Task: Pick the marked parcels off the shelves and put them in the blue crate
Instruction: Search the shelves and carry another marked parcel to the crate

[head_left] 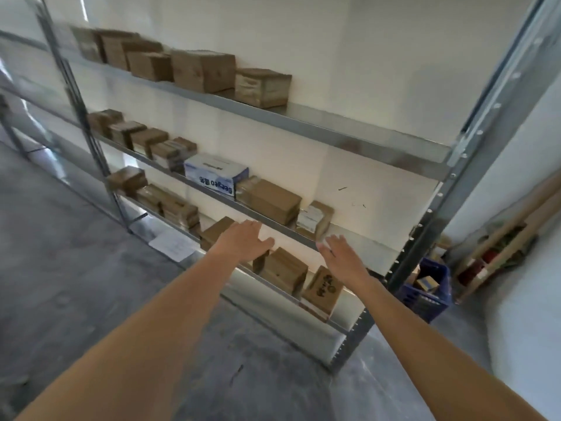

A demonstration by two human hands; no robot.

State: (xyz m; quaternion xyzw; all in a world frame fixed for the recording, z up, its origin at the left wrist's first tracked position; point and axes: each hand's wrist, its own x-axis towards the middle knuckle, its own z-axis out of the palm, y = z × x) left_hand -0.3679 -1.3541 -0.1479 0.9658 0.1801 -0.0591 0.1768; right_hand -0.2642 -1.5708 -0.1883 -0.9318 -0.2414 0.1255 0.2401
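Left hand [247,240]: spread, empty.
Right hand [341,253]: spread, empty.
Risk: blurred markings; wrong brown parcel [283,270] may be picked.

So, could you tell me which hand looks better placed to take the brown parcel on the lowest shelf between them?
Probably the left hand: it hovers open just beside that brown parcel. The right hand, also open, sits farther right, nearer the printed parcel.

Two bare forearms reach in from the bottom edge, with no sleeves, gloves, watch or rings showing on them. The left hand [247,240] and the right hand [344,256] are both uncovered, fingers long and slim, nails short and unpainted.
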